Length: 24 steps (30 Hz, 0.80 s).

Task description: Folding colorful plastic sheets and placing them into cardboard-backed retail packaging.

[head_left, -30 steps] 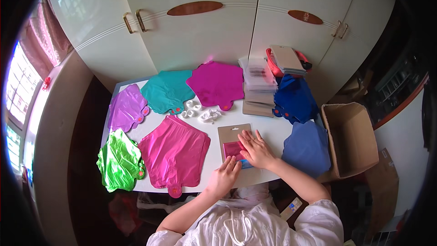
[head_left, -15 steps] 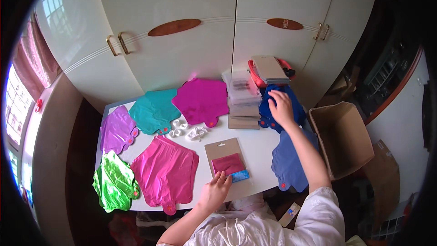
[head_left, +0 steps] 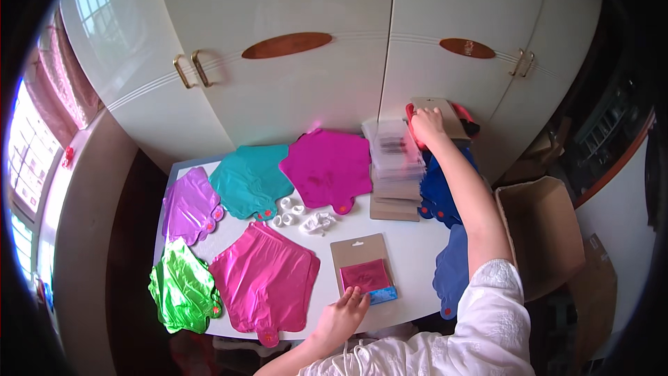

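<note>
My left hand (head_left: 346, 315) rests its outstretched fingertips on the lower left edge of a folded crimson foil piece (head_left: 364, 273). That piece lies on a brown backing card (head_left: 357, 248) with a hang hole, beside a small blue packet (head_left: 383, 296). At the far right, my right hand (head_left: 426, 125) has its fingers bent over the left edge of a brown card (head_left: 445, 115). This card tops a stack in a red basket (head_left: 410, 113); the fingertips are partly hidden. Just in front of the right hand stands a tall stack of clear plastic sleeves (head_left: 396, 160).
Flat foil balloons lie around the white table (head_left: 278, 327): purple (head_left: 191, 203), teal (head_left: 250, 177), magenta (head_left: 330, 170), green (head_left: 182, 285), pink (head_left: 268, 275) and blue (head_left: 452, 271). White ribbon coils (head_left: 318, 223) sit mid-table. An open cardboard box (head_left: 546, 237) is at right.
My right arm has reached farther away, its hand passing from above the dark blue balloons to the card stack in the basket. My left hand stays at the folded foil. The whole view has shifted.
</note>
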Each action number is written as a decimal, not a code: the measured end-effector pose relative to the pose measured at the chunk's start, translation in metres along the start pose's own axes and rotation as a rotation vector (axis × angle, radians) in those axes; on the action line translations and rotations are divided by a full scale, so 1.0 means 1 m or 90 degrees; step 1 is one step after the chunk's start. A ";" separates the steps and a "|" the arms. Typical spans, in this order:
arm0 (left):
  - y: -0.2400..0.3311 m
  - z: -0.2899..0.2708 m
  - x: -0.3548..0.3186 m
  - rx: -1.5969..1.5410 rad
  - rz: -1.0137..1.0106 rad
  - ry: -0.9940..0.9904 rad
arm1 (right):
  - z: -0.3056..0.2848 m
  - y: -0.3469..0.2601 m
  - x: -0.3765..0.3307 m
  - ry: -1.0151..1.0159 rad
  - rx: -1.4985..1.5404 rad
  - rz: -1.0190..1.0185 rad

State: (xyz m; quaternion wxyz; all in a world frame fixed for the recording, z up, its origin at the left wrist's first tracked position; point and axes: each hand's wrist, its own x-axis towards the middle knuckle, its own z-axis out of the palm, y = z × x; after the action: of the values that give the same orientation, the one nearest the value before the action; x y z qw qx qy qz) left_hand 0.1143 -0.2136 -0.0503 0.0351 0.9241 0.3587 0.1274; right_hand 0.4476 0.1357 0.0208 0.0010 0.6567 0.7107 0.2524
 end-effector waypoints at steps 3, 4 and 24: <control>-0.002 -0.004 0.001 -0.007 0.002 0.009 | 0.005 -0.003 0.004 0.012 -0.029 -0.019; -0.003 -0.002 0.000 -0.006 0.001 0.009 | 0.005 -0.004 0.002 0.032 -0.035 -0.048; -0.009 0.007 0.001 0.082 0.058 0.101 | -0.165 -0.115 -0.368 0.267 0.672 -0.681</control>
State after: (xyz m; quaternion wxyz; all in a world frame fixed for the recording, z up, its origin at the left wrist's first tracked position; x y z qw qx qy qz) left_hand 0.1116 -0.2063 -0.0586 -0.0583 0.9268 0.3253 0.1784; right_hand 0.3364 -0.2683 0.0021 -0.3241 0.0772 0.9422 -0.0350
